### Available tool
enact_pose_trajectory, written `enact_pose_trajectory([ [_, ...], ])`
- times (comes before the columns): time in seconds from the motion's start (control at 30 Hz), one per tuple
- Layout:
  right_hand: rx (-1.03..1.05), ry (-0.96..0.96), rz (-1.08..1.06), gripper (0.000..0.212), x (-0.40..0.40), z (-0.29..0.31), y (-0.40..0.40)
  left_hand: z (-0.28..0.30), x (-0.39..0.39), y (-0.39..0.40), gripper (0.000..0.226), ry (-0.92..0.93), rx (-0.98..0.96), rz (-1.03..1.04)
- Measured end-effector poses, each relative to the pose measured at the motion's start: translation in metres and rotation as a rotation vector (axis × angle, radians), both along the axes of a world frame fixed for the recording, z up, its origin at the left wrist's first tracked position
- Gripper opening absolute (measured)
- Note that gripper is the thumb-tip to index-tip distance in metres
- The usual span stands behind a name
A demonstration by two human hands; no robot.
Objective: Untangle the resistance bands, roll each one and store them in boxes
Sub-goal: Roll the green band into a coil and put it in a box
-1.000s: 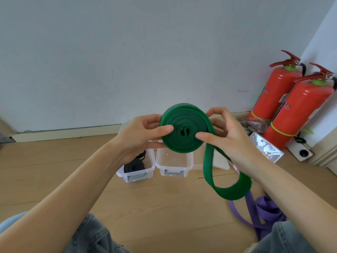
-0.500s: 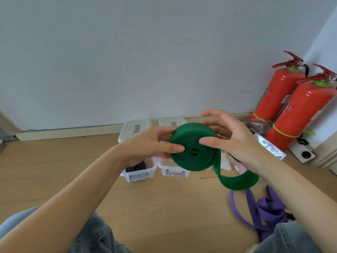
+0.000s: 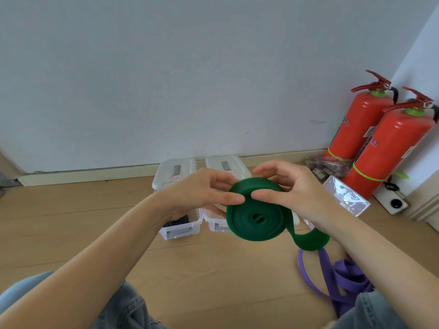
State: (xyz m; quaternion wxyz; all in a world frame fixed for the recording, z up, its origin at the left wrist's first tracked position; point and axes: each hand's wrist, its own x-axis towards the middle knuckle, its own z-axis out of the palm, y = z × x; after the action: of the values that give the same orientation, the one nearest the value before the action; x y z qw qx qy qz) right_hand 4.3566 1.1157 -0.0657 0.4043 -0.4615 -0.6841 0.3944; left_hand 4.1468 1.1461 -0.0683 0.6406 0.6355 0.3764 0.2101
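While both hands' fingers [image 3: 234, 199] pinch it, green band [image 3: 259, 219] sits coiled between them.

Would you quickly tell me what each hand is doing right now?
Left hand: holding the rolled green band, pinching its left edge.
Right hand: holding the same green band, thumb on top, fingers behind.

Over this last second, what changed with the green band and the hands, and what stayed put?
The rolled green rubber resistance band tilted from face-on to nearly flat and sank lower; its loose tail grew shorter as more was wound on. Both the left hand and right hand kept gripping the roll. The purple band and clear plastic boxes on the floor stayed put.
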Motion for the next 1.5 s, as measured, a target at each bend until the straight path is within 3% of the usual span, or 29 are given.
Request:
enact_pose_trajectory([
  [0.17,-0.106,-0.053,0.042,0.059,0.007,0.003,0.004,-0.002,-0.013,0.004,0.033,-0.119,-0.036,0.130],
  [0.27,-0.007,0.027,-0.035,0.048,0.003,0.003,0.006,-0.002,-0.016,0.006,0.040,-0.156,-0.121,0.106],
  [0.43,0.065,-0.171,0.045,0.030,0.003,0.002,0.004,0.004,-0.001,0.005,0.033,0.034,-0.014,-0.056],
  [0.5,0.066,-0.162,0.052,0.031,0.004,0.001,0.003,0.004,0.005,0.005,0.030,0.070,0.009,-0.045],
  [0.67,0.000,-0.116,-0.047,0.052,0.020,0.005,0.001,0.005,0.007,0.006,0.028,-0.073,-0.039,0.098],
  [0.8,0.012,0.037,-0.087,0.040,0.016,-0.008,-0.010,0.004,0.012,0.000,0.040,-0.212,-0.228,0.161],
  [0.93,-0.015,0.010,-0.106,0.019,0.025,-0.021,-0.016,-0.004,0.025,-0.007,0.038,-0.074,-0.328,0.061],
  [1.0,-0.005,-0.049,-0.165,0.017,0.027,-0.032,-0.015,-0.020,0.030,-0.008,0.036,-0.062,-0.352,0.121],
  [1.07,0.049,-0.229,-0.235,0.027,0.025,-0.044,-0.007,-0.038,0.035,-0.006,0.037,-0.093,-0.405,0.230],
  [1.2,0.047,-0.681,-0.203,0.071,0.018,-0.080,0.015,-0.070,0.036,0.009,0.033,-0.080,-0.498,0.386],
  [1.33,-0.115,-0.729,-0.066,0.118,-0.001,-0.130,0.033,-0.106,0.030,0.027,0.027,-0.040,-0.615,0.483],
  [1.4,-0.124,-0.679,-0.098,0.115,-0.008,-0.151,0.045,-0.124,0.026,0.037,0.030,-0.015,-0.637,0.506],
  [1.5,-0.186,-0.490,-0.142,0.091,-0.010,-0.172,0.067,-0.147,0.017,0.059,0.029,0.002,-0.637,0.493],
])
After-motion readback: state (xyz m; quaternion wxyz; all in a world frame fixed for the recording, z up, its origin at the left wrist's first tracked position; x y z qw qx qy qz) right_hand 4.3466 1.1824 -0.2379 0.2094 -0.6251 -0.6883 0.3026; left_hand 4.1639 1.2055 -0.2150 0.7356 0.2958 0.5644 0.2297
